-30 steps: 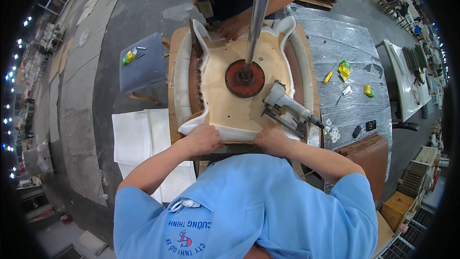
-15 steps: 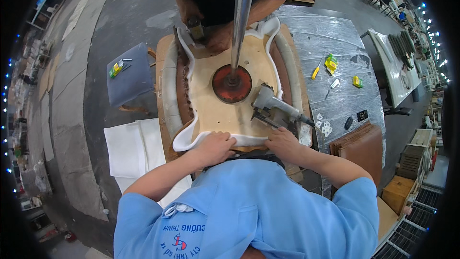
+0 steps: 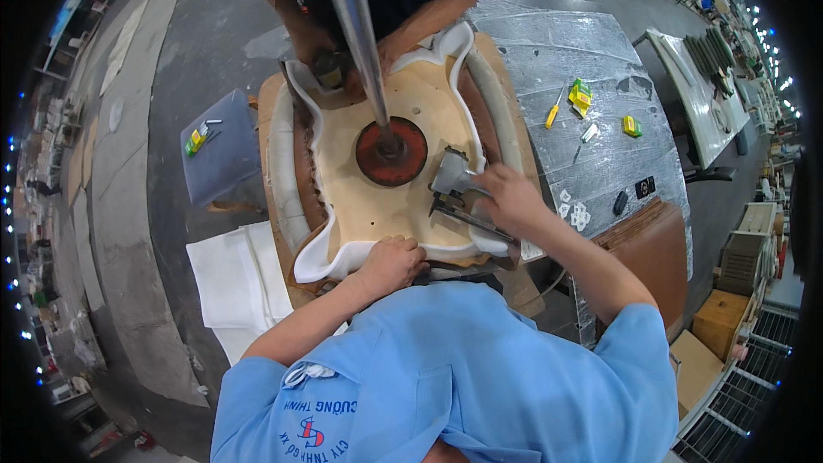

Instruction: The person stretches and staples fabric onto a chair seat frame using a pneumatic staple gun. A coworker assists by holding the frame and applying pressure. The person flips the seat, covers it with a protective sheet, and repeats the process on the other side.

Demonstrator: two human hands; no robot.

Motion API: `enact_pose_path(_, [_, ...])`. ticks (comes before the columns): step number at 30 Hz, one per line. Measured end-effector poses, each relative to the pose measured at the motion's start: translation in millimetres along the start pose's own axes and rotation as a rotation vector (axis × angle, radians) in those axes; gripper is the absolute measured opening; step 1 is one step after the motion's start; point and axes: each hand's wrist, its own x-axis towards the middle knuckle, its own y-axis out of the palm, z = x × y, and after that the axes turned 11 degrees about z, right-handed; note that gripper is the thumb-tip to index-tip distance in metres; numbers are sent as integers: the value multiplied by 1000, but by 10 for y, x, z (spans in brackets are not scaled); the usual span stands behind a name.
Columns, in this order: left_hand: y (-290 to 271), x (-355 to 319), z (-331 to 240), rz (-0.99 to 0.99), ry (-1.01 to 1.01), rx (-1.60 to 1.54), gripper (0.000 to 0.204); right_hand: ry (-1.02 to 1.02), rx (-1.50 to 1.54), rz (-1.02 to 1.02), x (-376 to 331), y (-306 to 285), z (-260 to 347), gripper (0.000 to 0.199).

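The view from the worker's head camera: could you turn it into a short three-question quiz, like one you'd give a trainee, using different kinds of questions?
1. Open question: which thing is the right hand on?
2. True or false: the left hand is at the near edge of the pale panel, the edge closest to the worker.
3. Fill the gap: the strip of padding along the panel's border is ____ in colour.

Key:
1. The grey power tool lying over the right side of the panel.
2. True.
3. White.
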Motion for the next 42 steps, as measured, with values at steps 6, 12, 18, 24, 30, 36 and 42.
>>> enact_pose_path(6, [105,173,-120,-43,82,-19,25,160,21,287,400,81,-325,45])
enact_pose_path(12, [189,345,-130,-133,157,78,23,308,-118,378,537,120,-249,42])
enact_pose_path(18, [87,444,-150,-124,87,118,16,557,107,146,168,-225,264,58])
enact_pose_path(24, [28,588,-204,-55,186,57,20,518,582,-439,-885,-610,800,54])
enact_pose_path(30, [161,826,-232,-106,254,102,20,688,1013,-589,-1786,-200,1224,58])
enact_pose_path(36, [183,907,-135,-111,144,-7,19,805,1049,-376,-1813,465,1339,51])
enact_pose_path(42, [151,866,-124,-96,122,98,18,801,1170,-293,-1637,665,1283,42])
